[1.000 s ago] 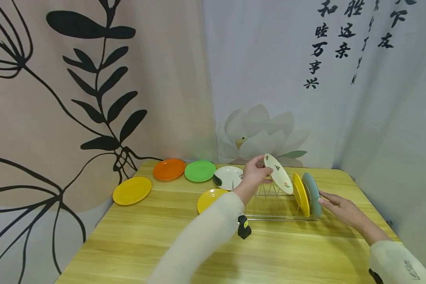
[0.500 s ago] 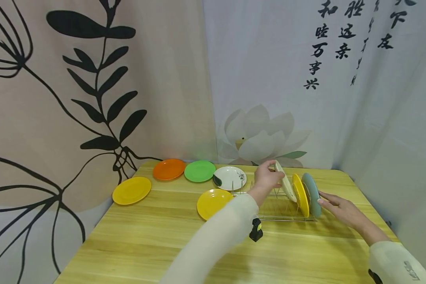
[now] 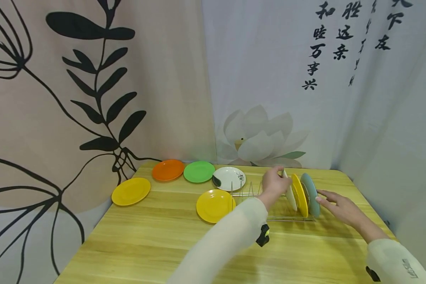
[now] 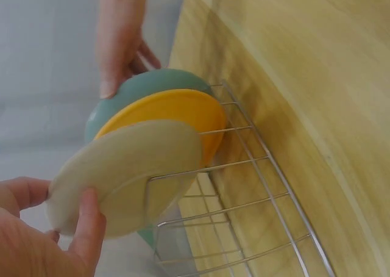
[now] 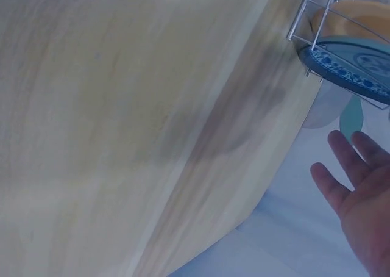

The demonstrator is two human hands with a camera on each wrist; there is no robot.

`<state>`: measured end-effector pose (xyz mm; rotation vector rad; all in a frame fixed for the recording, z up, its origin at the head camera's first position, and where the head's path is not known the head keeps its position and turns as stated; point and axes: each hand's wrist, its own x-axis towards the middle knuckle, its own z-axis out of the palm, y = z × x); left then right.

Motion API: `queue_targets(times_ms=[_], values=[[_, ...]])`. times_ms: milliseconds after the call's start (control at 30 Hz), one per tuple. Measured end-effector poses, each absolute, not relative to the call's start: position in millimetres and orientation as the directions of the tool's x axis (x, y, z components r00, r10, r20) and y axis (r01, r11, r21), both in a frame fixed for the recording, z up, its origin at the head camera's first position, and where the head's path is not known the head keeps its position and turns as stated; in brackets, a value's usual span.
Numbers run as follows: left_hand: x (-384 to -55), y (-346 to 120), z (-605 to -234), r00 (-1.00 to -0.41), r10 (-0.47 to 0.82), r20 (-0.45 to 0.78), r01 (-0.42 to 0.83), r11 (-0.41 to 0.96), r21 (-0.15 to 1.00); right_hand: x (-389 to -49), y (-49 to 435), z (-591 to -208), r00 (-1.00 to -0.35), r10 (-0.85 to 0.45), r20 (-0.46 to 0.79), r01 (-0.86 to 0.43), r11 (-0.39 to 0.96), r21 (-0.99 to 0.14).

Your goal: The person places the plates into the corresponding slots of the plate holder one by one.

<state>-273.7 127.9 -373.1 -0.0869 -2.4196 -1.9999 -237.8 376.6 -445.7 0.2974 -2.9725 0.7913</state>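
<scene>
Firstly, one printed curtain (image 3: 170, 110), hung behind the work. One wooden table (image 3: 127, 240), bearing all the ware. One wire rack (image 4: 267, 157), standing toward the table's right; its rungs presumably serve to keep plates on edge and apart. Five plates lying flat, well spread, likely so that each rim may be lifted singly: yellow plate (image 3: 131, 191) at far left, orange plate (image 3: 168, 170), green plate (image 3: 199, 172), white leaf-marked plate (image 3: 230, 178), second yellow plate (image 3: 213, 206) just beside the rack. Three plates standing tilted at the rack's right end: blue plate (image 3: 310, 191) outermost, racked yellow plate (image 3: 299, 195) next, cream plate (image 4: 140, 167) innermost. One left hand (image 3: 275, 183), pinching the cream plate by its upper rim, thumb and fingers on opposite faces; such a hold would leave the lower edge free for the wires. One right hand (image 3: 340, 207), gripping nothing, fingers extended toward the blue plate's outer side, perhaps as a guard against tipping; contact cannot be told. One small black device (image 3: 262, 235), at the left cuff.
</scene>
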Motion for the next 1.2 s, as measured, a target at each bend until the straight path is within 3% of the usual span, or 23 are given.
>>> queue_targets(times_ms=[400, 867, 1200], values=[[-266.7, 131.8, -391.6, -0.996, 0.075, 0.039, 0.06, 0.313, 0.948, -238.7, 376.9, -442.8, -0.979, -0.177, 0.097, -0.202, 0.857, -0.474], [-278.6, 84.3, -393.3, -0.985, 0.168, 0.035, 0.091, 0.341, 0.936, -240.2, 373.3, -434.9, -0.96, -0.233, 0.158, -0.279, 0.86, -0.427], [-292.7, 12.8, -396.2, -0.982, 0.19, -0.015, 0.024, 0.202, 0.979, -241.2, 369.0, -424.6, -0.948, -0.259, 0.185, -0.311, 0.879, -0.361]])
